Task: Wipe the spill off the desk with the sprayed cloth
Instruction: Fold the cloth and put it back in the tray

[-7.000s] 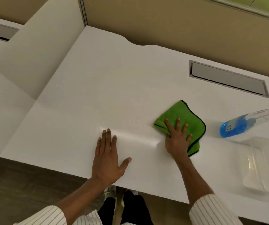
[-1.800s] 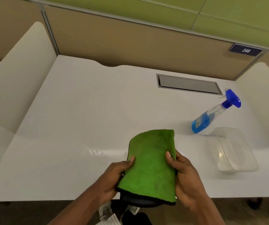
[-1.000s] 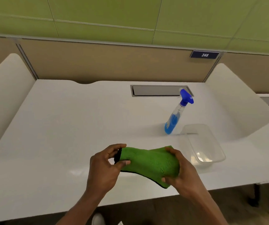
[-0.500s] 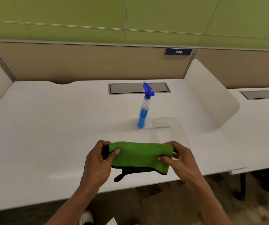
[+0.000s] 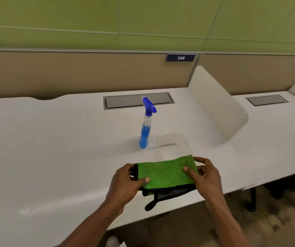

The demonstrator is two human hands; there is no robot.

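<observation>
Wiping looks abt done: no spill visible on bench (image 5: 54, 148), folded green cloth (image 5: 166, 172) lifted above front edge, left hand (image 5: 125, 184) & right hand (image 5: 205, 177) each pinched on an end; prob just putting it down left.

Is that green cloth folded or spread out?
Folded. The cloth is doubled over, layered black-trimmed edges showing below, held above the desk by both hands.

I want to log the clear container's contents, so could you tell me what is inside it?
The clear container looks empty where it shows: only white desk is seen through it. Its near part is covered by the green cloth held in both hands, so anything lying there cannot be seen.
</observation>
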